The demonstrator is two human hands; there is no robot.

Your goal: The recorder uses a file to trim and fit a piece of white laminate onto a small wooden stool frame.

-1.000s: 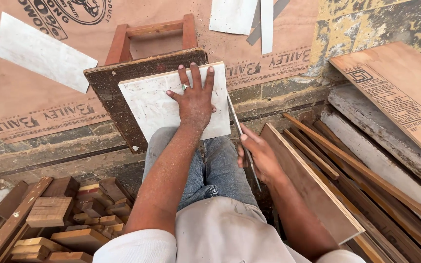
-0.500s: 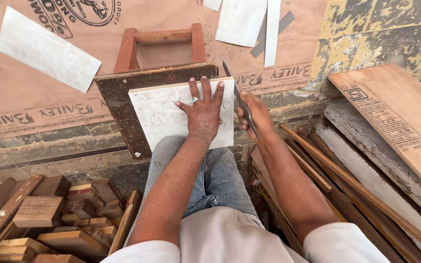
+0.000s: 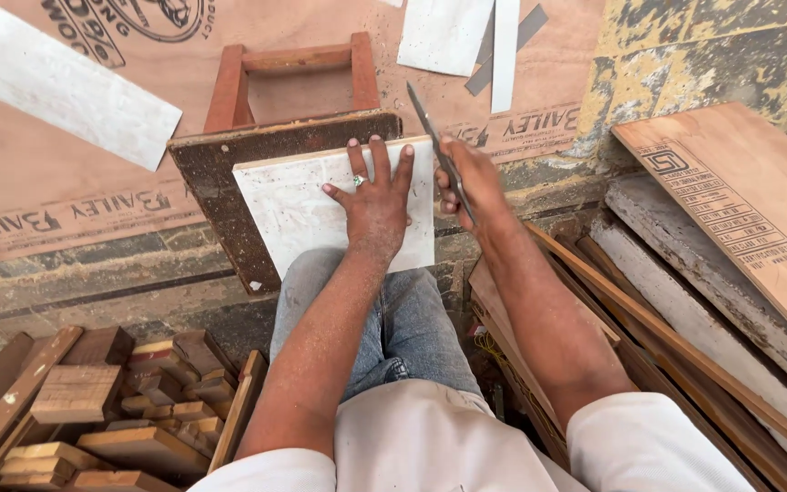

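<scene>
A white laminate-faced panel lies on a dark worn board that rests on a red-brown wooden stool. My left hand presses flat on the panel's right half, fingers spread, a ring on one finger. My right hand sits at the panel's right edge, closed around a long thin metal blade whose tip points up and away. Both forearms reach forward over my knees in blue jeans.
Several wood offcuts are piled at the lower left. Plywood sheets and long strips lean at the right. White laminate pieces lie on the brown paper-covered floor ahead.
My right hand has carried the blade from beside my knee up to the panel's right edge. My left hand stays pressed on the panel.
</scene>
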